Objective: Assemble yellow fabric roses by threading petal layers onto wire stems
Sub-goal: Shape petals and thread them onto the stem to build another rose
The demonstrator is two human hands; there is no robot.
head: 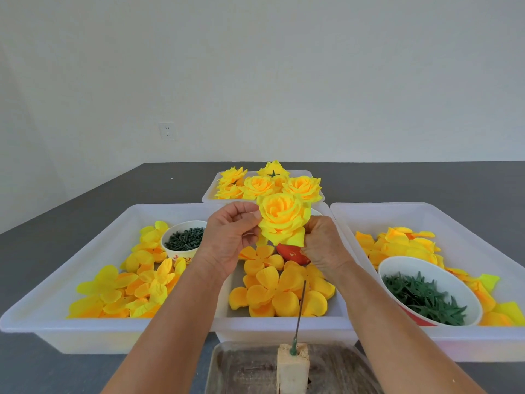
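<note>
Both hands hold a finished-looking yellow rose [284, 221] up over the middle tray [284, 322], above the loose petal layers [278, 291] lying in it. The left hand [227, 240] pinches the bloom's left edge between thumb and curled fingers; the right hand [324, 245] grips it from below and to the right, fingers curled under the base, probably to seat or fluff the outer petals while the flower is turned for a look.

A wire stem [300, 311] stands upright in a pale block [292, 368] at the near edge of the counter [85, 200], bare of petals, so that both hands stay free for threading. The block sits on a shallow metal tray [241, 365].

The supplies lie within easy reach: lighter petals in the left tray [56, 325] with a cup of dark green pegs [184, 238], deeper orange-yellow petals in the right tray [483, 342] with a bowl of green calyx stars [423, 300]. Completed roses [270, 184] pile in the far tray [208, 194], toward the far edge.

Red characters are printed on the peg cup, too partly hidden to read; a red scrap [292, 253] under the rose shows marks too small to tell.
</note>
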